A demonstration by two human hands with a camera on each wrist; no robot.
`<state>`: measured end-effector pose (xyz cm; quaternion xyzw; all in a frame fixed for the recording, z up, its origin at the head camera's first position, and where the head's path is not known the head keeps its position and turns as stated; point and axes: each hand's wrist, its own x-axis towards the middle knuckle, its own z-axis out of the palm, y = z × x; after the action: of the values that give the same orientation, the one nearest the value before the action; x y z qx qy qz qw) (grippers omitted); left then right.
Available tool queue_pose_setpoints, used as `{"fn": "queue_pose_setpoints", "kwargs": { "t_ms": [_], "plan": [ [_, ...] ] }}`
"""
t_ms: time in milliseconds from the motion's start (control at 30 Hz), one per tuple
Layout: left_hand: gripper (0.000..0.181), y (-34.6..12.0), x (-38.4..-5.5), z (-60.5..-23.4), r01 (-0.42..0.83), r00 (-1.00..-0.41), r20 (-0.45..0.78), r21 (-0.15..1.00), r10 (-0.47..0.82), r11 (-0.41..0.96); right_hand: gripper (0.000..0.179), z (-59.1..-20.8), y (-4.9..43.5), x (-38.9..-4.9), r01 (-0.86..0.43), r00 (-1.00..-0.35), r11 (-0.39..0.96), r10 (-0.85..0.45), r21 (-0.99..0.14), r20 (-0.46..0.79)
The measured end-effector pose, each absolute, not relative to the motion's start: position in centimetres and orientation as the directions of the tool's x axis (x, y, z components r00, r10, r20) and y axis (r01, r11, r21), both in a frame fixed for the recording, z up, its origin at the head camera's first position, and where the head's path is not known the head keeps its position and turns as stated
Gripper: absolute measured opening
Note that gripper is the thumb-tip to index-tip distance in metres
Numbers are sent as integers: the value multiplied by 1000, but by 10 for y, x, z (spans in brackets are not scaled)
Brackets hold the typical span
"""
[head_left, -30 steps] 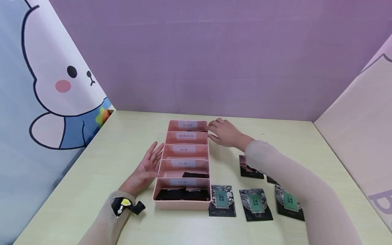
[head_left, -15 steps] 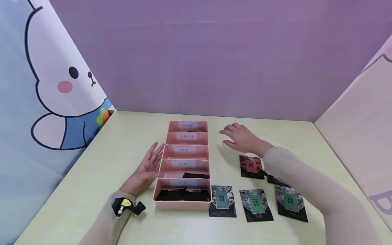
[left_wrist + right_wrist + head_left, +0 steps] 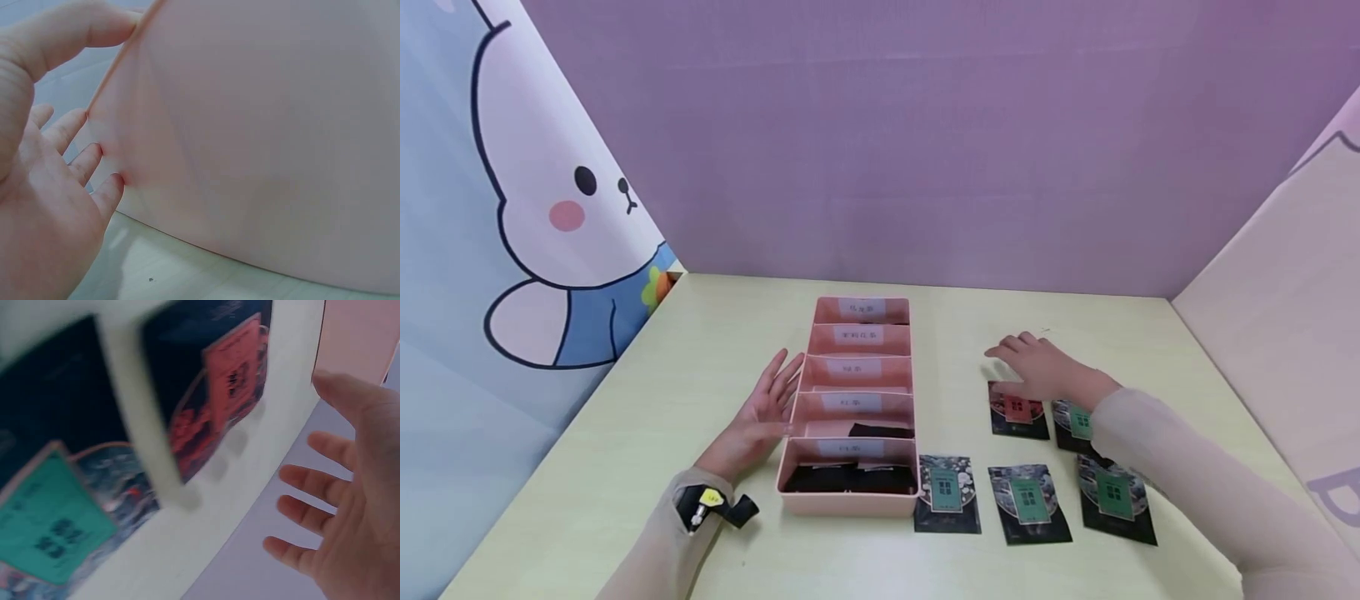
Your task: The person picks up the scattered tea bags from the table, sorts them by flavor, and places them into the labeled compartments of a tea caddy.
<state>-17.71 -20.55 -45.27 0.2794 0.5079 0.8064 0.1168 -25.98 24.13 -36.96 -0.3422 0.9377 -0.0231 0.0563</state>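
Note:
A long pink box (image 3: 850,503) with five labelled compartments stands on the table. Against its left side rests my left hand (image 3: 758,421), fingers extended; in the left wrist view the fingertips touch the pink wall (image 3: 250,137) and the thumb lies at its rim. My right hand (image 3: 1041,367) hovers over the far edge of a black tea packet with a red label (image 3: 1018,414), holding nothing, its fingers loosely spread. The right wrist view shows that red-labelled packet (image 3: 212,381) beside a green-labelled one (image 3: 62,519), both apart from the fingers.
Black packets lie in the nearest compartment (image 3: 850,479), and another in the one behind it. On the table right of the box are a flower-patterned packet (image 3: 946,493) and green-labelled packets (image 3: 1030,504), (image 3: 1116,500), one partly under my right forearm. A purple panel (image 3: 925,150) stands behind.
My right hand has moved right, away from the box's far end, to above the red-labelled tea packet, which its arm had partly covered. My left hand has stayed against the box.

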Motion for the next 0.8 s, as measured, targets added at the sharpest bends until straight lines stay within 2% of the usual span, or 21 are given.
{"fn": "queue_pose_setpoints", "kwargs": {
  "t_ms": [167,367,600,800],
  "plan": [
    [108,-206,-176,-452,100,-806,351,874,476,-475,58,-374,258,-253,-593,-784,801,-598,-87,-165],
    [108,-206,-174,-450,84,-819,326,882,471,-464,62,-376,271,-246,-541,-810,834,-552,-109,-198],
    [107,-207,-174,-450,68,-831,301,889,467,-452,60,-383,279,-243,-555,-808,819,-572,-146,-140],
    [108,-207,-175,-451,64,-829,303,887,471,-457,52,-388,280,-246,-516,-824,821,-553,-243,-119]
  ]
}}
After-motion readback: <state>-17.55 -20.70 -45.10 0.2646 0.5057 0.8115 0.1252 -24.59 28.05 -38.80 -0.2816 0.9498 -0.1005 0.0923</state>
